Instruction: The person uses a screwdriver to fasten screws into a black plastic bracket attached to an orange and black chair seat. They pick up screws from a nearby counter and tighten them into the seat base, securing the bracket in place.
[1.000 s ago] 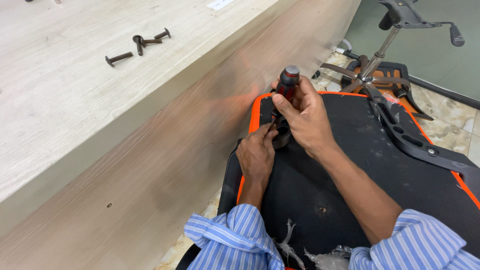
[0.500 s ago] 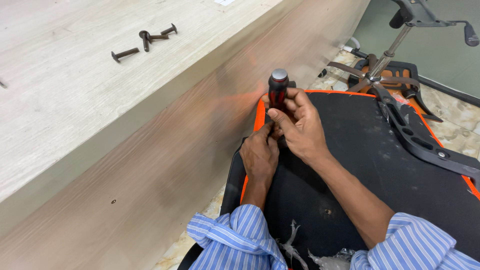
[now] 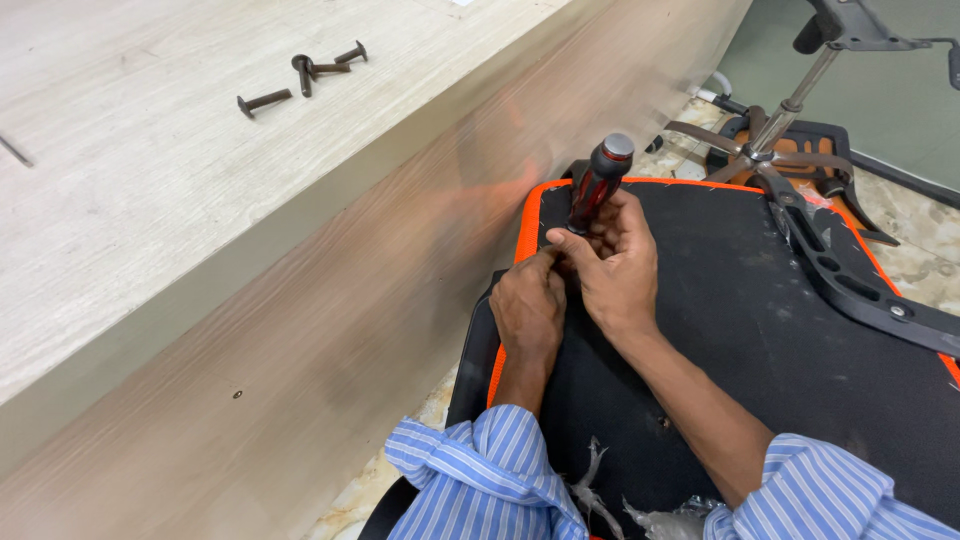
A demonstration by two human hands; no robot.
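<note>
Pale wood-grain fills the left half of our view: a broad worktop [image 3: 130, 200] whose tall front face drops to a mottled stone floor [image 3: 920, 220]. On the worktop lie four dark bolts [image 3: 300, 75] in a loose cluster, well apart from our hands, and a thin metal rod [image 3: 14, 150] shows at the far left edge.

Against the foot of that front face rests a black seat panel [image 3: 760, 340] with an orange trim [image 3: 528, 215] along its near edge. We work at the panel's upper left corner, just beside the wood. Our right hand [image 3: 615, 265] is wrapped around the lower part of a screwdriver [image 3: 598, 183] — its red-and-black handle stands nearly upright, tilted slightly right, with a grey cap on top. The fingers are clamped firmly on the handle; the shaft and tip are hidden behind our hands, so we cannot tell what the tip meets.

Our left hand [image 3: 528, 308] sits just beside the right and touches it, fingertips pinched together at the base of the screwdriver — whether they hold something small there, we cannot tell. Both sleeves [image 3: 480, 480] are blue-and-white striped, rolled up at the forearm.

To the right, a black metal bracket [image 3: 850, 285] lies across the panel. Beyond it stands a chair base [image 3: 770, 140] with a silver column and dark spokes, over an orange-and-black part on the floor.
</note>
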